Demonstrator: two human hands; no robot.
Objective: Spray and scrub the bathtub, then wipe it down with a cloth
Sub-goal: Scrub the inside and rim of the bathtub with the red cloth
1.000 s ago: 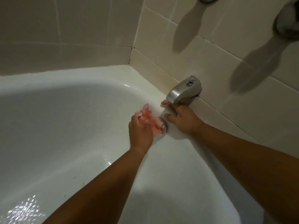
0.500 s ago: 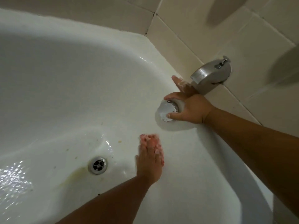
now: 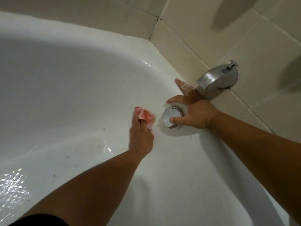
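Note:
The white bathtub [image 3: 65,82] fills the view, wet and foamy near its end wall. My left hand [image 3: 141,137] presses a pink scrub pad [image 3: 146,115] flat against the tub's sloping wall with straight fingers, and the pad sticks out past the fingertips. Just right of the pad is the round chrome overflow plate [image 3: 171,115], smeared with foam. My right hand [image 3: 195,113] is spread over that plate, fingers apart, with the thumb on its lower edge and soapy fingertips on the tub wall.
A chrome tub spout [image 3: 218,79] juts from the beige tiled wall [image 3: 244,38] just above my right hand. Small brown specks [image 3: 104,128] dot the tub floor. Water glints on the tub floor at the lower left [image 3: 13,185].
My left hand went from the overflow plate down the tub wall with the pad, then slid back up beside the plate. My right hand stayed spread over the plate.

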